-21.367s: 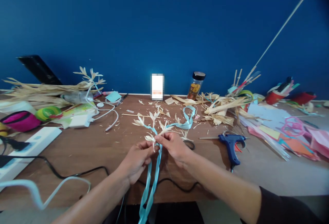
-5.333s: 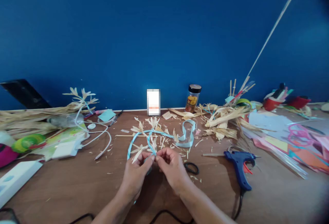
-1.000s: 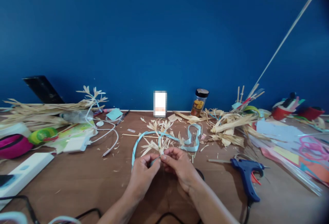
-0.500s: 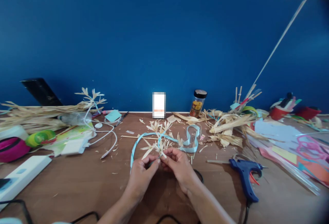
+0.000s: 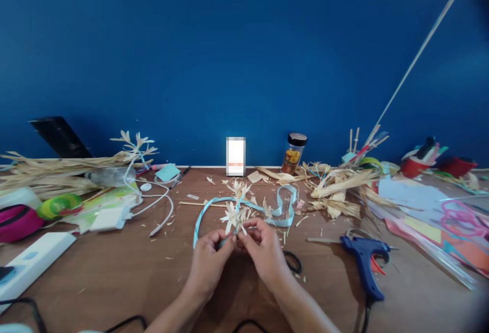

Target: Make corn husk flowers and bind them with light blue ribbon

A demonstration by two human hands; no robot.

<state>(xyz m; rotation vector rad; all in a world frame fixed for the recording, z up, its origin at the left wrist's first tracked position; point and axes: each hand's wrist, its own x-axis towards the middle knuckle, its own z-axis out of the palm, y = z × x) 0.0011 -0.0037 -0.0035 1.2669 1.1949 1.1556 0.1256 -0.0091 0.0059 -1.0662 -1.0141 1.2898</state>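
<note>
Centre front, a pale dried-husk flower (image 5: 234, 216) stands with its petals fanned out above my fingertips. Its base is pinched by both hands and mostly hidden. My left hand (image 5: 212, 256) is closed, thumb against fingers, and a curved stem wrapped in light blue ribbon (image 5: 200, 216) runs into it. My right hand (image 5: 263, 246) meets it from the right, thumb and fingers pressed together at the flower's base. A second husk flower (image 5: 239, 189) sits on the wrapped curve just behind. The loose ribbon tail (image 5: 293, 213) curls on the table to the right.
A blue glue gun (image 5: 362, 261) lies to the right, its cord running forward. Black scissors handles (image 5: 294, 261) lie by my right wrist. Husk bundles (image 5: 344, 185), a lidded jar (image 5: 294, 154) and a thin stick (image 5: 206, 204) are behind. A power strip (image 5: 38, 261) is at left.
The front flower has turned, so its petals now gather upright and show brighter. My hands have shifted slightly left, and more of the scissors handles shows beside my right wrist.
</note>
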